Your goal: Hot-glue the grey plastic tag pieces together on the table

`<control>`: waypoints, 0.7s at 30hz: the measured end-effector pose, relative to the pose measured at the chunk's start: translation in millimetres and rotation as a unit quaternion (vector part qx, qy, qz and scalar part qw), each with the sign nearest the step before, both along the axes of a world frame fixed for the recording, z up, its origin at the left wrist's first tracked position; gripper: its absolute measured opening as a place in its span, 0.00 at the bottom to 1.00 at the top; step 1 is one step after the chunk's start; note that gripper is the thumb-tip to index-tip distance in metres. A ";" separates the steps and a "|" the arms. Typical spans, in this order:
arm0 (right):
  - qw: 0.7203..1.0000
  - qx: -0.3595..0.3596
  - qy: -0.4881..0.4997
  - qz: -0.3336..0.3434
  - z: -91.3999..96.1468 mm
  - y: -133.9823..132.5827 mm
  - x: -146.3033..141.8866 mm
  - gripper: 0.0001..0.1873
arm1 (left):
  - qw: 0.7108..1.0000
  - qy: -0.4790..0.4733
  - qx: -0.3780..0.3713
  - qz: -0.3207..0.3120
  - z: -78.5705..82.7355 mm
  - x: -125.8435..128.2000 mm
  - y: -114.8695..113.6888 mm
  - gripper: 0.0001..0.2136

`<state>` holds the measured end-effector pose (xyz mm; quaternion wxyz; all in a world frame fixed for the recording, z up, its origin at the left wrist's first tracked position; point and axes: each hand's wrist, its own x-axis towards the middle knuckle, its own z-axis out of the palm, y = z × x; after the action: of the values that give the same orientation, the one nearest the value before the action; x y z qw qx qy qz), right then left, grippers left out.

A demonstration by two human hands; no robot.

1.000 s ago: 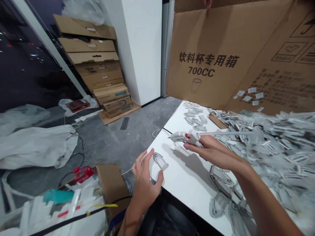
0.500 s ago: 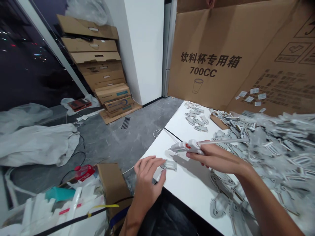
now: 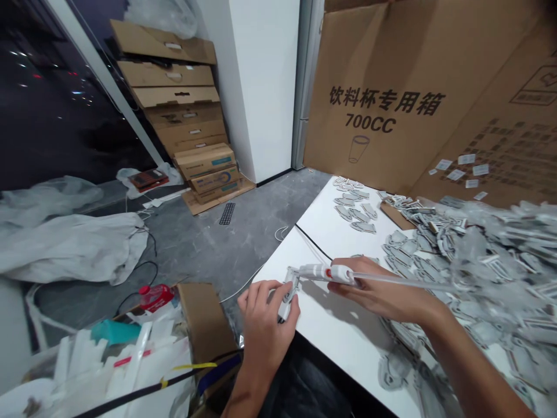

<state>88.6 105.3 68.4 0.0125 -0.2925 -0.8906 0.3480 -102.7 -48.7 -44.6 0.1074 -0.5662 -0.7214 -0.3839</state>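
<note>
My right hand point(image 3: 383, 290) is wrapped round a white glue gun point(image 3: 324, 272) with a red trigger and a clear glue stick trailing out to the right. Its nozzle points left and touches a small grey and white flat piece point(image 3: 288, 293). My left hand point(image 3: 265, 319) pinches that piece at the near left corner of the white table point(image 3: 339, 337). A large heap of similar grey pieces point(image 3: 487, 261) covers the table's right side.
A big brown cardboard sheet point(image 3: 391, 87) stands behind the table. A black cable point(image 3: 311, 241) runs across the tabletop. On the floor to the left are stacked flat boxes point(image 3: 183, 116), white bags point(image 3: 69, 244), an open carton point(image 3: 204, 325) and a red-capped bottle point(image 3: 154, 295).
My left hand picked the grey piece up off the table and turned it on edge. My right hand brought the glue gun down and left until its nozzle met the piece.
</note>
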 end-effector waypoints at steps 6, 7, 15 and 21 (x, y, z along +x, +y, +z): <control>1.000 0.016 0.002 0.020 -9.1 -8.9 -6.5 0.15 | 1.000 -0.021 0.008 0.012 -0.6 3.4 1.0 0.09; 1.000 0.016 -0.002 0.019 -11.1 -9.5 -7.0 0.15 | 1.000 -0.023 0.009 0.011 -0.3 3.6 1.2 0.09; 0.998 0.031 -0.040 0.027 -17.7 -11.8 -9.5 0.18 | 1.000 -0.024 0.008 0.010 0.7 3.7 1.0 0.09; 0.997 0.031 -0.062 0.016 -13.8 -16.2 -12.2 0.22 | 0.999 -0.032 0.017 0.006 1.0 4.0 1.1 0.08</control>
<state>76.3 89.1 54.7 -0.0396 -0.2986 -0.9046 0.3015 -98.8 -47.6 -43.5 0.0960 -0.5471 -0.7216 -0.4133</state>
